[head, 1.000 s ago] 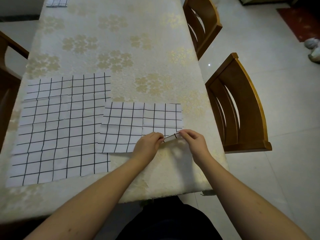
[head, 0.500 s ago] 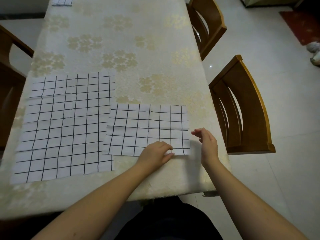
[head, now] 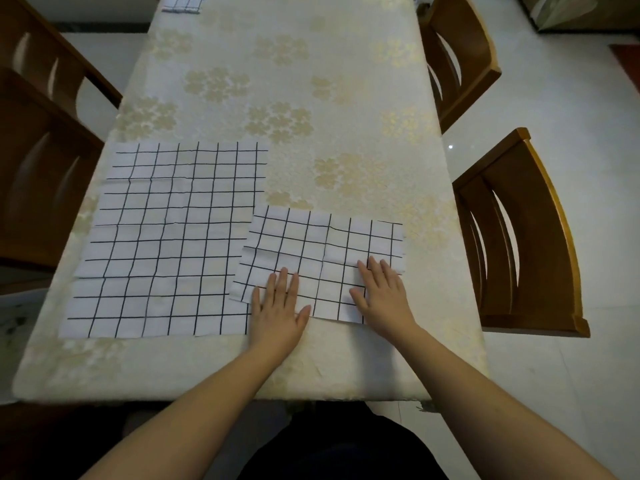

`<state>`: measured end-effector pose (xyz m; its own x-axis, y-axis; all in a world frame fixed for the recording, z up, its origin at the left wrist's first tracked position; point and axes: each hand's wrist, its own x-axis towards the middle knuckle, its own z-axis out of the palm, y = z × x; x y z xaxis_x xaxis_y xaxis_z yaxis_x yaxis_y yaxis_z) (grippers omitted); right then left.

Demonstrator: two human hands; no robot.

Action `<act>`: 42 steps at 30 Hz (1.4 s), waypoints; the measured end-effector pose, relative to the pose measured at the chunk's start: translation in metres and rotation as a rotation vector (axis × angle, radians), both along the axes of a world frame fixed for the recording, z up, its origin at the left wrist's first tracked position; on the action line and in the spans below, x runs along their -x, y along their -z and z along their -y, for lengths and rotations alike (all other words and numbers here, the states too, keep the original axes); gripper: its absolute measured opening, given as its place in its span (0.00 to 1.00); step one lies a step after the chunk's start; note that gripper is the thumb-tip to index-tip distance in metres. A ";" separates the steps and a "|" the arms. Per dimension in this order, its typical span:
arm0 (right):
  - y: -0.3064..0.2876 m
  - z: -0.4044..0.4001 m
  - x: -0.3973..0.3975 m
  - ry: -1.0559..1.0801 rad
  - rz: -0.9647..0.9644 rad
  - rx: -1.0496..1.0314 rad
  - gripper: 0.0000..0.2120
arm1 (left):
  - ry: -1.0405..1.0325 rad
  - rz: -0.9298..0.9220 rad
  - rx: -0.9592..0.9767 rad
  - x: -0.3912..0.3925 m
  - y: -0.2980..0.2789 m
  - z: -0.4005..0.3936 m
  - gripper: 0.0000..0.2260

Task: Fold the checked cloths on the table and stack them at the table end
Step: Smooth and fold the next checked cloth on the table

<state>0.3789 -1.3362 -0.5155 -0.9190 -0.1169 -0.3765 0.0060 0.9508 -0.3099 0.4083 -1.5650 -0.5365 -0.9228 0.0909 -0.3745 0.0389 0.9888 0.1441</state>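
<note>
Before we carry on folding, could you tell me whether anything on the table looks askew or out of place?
The folded cloth under both hands lies slightly askew, its left edge overlapping the flat cloth beside it. Both show creases. Otherwise nothing stands out.

White cloths point(head: 169, 237) checked in black; cream tablecloth point(head: 311, 64) (pale gold flowers); brown chairs point(head: 526, 237).

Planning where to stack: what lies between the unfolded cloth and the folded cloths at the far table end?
Head view: only bare tablecloth lies between unfolded cloth and folded cloths.
</note>
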 end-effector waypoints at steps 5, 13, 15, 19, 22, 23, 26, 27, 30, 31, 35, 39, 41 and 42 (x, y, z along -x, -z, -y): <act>-0.004 -0.009 -0.004 -0.019 -0.053 -0.165 0.38 | 0.075 -0.007 -0.026 0.015 -0.002 0.006 0.35; -0.019 -0.016 0.014 0.037 -0.152 -0.056 0.32 | 0.016 -0.199 -0.179 0.041 -0.017 0.007 0.24; -0.021 -0.017 0.037 0.050 -0.136 -0.006 0.26 | -0.118 -0.326 -0.238 0.035 -0.019 0.007 0.13; -0.026 -0.015 0.088 0.066 -0.079 0.059 0.23 | -0.423 -0.125 -0.294 0.023 -0.027 0.005 0.16; -0.027 -0.006 0.125 0.004 -0.033 0.035 0.23 | -0.548 -0.042 -0.269 0.014 -0.028 0.006 0.19; -0.026 -0.002 0.136 -0.014 -0.002 0.020 0.23 | -0.595 -0.028 -0.289 0.011 -0.028 0.006 0.19; -0.024 0.010 0.162 0.023 0.099 -0.013 0.23 | -0.722 0.016 -0.415 0.007 -0.029 0.000 0.15; -0.025 0.014 0.169 0.065 0.121 -0.016 0.22 | -0.786 0.026 -0.489 0.007 -0.030 -0.003 0.13; -0.023 0.021 0.183 0.167 0.196 -0.011 0.20 | -1.043 0.059 -0.754 0.016 -0.036 -0.010 0.07; -0.023 0.022 0.184 0.165 0.218 -0.023 0.20 | -1.107 0.066 -0.812 0.019 -0.037 -0.011 0.06; -0.026 0.020 0.182 0.145 0.245 -0.047 0.14 | -1.165 0.056 -0.827 0.032 -0.035 -0.013 0.07; -0.030 0.004 0.168 0.197 0.251 0.105 0.11 | -1.129 -0.030 -0.807 0.039 -0.037 -0.016 0.06; -0.034 -0.008 0.155 0.275 0.233 0.233 0.13 | -1.120 -0.070 -0.823 0.044 -0.037 -0.017 0.07; -0.036 -0.015 0.146 0.330 0.229 0.303 0.14 | -1.119 -0.072 -0.829 0.047 -0.037 -0.017 0.08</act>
